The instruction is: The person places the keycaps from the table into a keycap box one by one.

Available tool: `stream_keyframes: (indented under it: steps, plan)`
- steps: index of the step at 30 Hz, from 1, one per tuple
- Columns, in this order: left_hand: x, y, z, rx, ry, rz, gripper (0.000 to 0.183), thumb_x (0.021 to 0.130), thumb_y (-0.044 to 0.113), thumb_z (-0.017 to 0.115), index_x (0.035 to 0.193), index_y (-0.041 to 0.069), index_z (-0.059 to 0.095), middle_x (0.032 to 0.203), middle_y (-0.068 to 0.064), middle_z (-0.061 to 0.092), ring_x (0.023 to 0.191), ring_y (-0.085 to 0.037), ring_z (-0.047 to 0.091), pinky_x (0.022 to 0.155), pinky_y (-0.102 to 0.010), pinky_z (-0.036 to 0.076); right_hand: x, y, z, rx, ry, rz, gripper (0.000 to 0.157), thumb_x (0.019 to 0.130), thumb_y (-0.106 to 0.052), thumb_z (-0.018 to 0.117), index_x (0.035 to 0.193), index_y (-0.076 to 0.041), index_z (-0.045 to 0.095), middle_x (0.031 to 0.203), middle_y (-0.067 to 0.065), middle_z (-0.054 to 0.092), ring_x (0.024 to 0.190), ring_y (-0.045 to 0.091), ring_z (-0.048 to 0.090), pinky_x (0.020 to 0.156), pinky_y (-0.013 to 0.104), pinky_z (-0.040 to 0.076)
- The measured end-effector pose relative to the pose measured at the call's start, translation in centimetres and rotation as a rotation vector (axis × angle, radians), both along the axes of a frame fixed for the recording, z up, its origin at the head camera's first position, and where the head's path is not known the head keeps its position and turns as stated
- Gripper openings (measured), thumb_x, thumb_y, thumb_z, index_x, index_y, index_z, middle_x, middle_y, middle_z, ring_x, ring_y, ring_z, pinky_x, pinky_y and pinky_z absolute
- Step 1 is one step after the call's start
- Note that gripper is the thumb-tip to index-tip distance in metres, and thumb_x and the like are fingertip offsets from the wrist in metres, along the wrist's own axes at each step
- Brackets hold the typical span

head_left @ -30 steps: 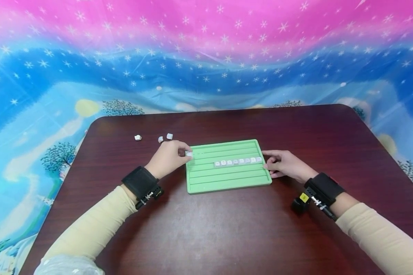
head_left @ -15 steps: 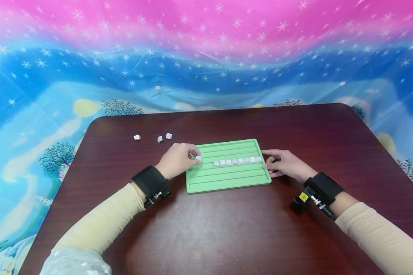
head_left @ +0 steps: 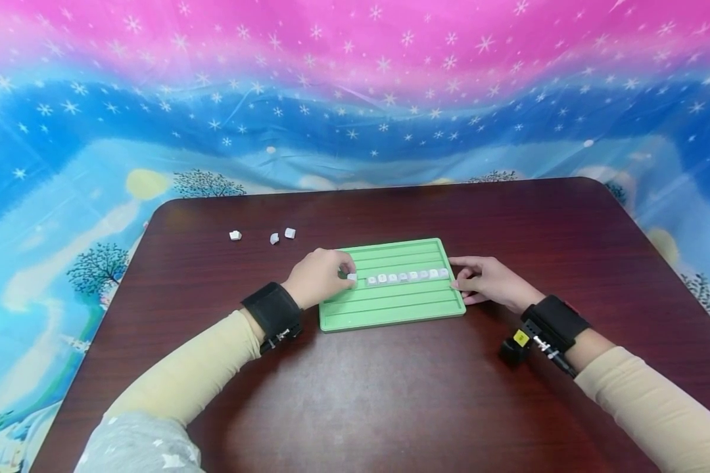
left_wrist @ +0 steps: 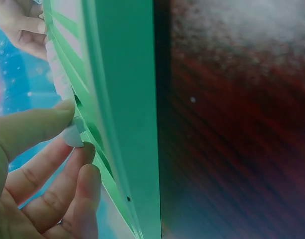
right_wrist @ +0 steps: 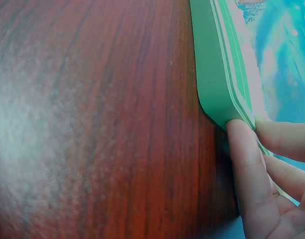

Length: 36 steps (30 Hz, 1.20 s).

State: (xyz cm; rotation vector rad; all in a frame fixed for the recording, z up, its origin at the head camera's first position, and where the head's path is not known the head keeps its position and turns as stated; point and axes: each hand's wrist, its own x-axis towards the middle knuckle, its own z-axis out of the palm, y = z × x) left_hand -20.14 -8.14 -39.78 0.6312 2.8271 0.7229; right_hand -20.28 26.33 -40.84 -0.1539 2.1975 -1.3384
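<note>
My left hand (head_left: 316, 279) pinches a small white keycap (head_left: 352, 277) between thumb and fingers, over the left part of a green ridged tray (head_left: 396, 305). In the left wrist view this keycap (left_wrist: 74, 135) sits between the thumb tip and fingertips, close to the ridges. Just to its right, several white keycaps (head_left: 403, 278) stand in a straight row along one groove, reaching the tray's right rim. My right hand (head_left: 490, 284) grips that right edge. The right wrist view has the thumb (right_wrist: 287, 140) at the rim and a finger (right_wrist: 248, 169) against the side wall.
Three loose white pieces, among them a keycap (head_left: 290, 233), lie on the dark wooden table (head_left: 378, 394) beyond the left hand. A patterned cloth (head_left: 355, 98) hangs behind the table's far edge.
My left hand has moved right and slightly nearer with the keycap, from the tray's left rim toward the left end of the row. The right hand has stayed at the tray's edge.
</note>
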Motion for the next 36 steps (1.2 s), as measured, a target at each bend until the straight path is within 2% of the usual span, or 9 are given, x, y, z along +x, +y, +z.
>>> stream_keyframes:
  steps: [6, 13, 19, 36]
  plan:
    - [-0.2, 0.5, 0.1, -0.030, -0.032, -0.009, 0.013, 0.090, 0.020, 0.081, 0.100, 0.013, 0.077, 0.092, 0.001, 0.071, 0.088, -0.015, 0.066, 0.075, -0.035, 0.053, -0.1, 0.0, -0.1, -0.001, -0.004, -0.004, 0.068, 0.101, -0.003, 0.063, 0.158, 0.005, 0.028, 0.100, 0.016, 0.054, 0.083, 0.017, 0.066, 0.074, 0.030, 0.059]
    - [-0.3, 0.9, -0.1, -0.054, -0.026, -0.026, 0.013, 0.089, 0.022, 0.082, 0.097, 0.014, 0.077, 0.089, 0.003, 0.070, 0.087, -0.014, 0.065, 0.075, -0.034, 0.053, -0.1, 0.0, -0.3, 0.001, -0.003, 0.000, 0.068, 0.101, -0.003, 0.063, 0.159, 0.004, 0.028, 0.101, 0.017, 0.054, 0.083, 0.018, 0.066, 0.074, 0.030, 0.059]
    - [-0.3, 1.2, -0.1, -0.045, -0.022, -0.035, 0.012, 0.088, 0.020, 0.082, 0.096, 0.013, 0.077, 0.088, 0.003, 0.070, 0.087, -0.014, 0.065, 0.078, -0.035, 0.053, -0.1, -0.1, -0.3, -0.001, 0.001, 0.002, 0.069, 0.101, -0.003, 0.064, 0.159, 0.005, 0.028, 0.101, 0.017, 0.054, 0.083, 0.018, 0.066, 0.074, 0.031, 0.059]
    - [-0.1, 1.7, 0.2, -0.037, -0.049, -0.041, 0.010, 0.088, 0.021, 0.082, 0.095, 0.015, 0.076, 0.087, 0.005, 0.067, 0.082, -0.012, 0.062, 0.071, -0.032, 0.051, 0.0, 0.3, -0.3, -0.006, 0.000, -0.002, 0.068, 0.101, -0.003, 0.062, 0.159, 0.003, 0.028, 0.100, 0.017, 0.055, 0.085, 0.020, 0.068, 0.076, 0.032, 0.059]
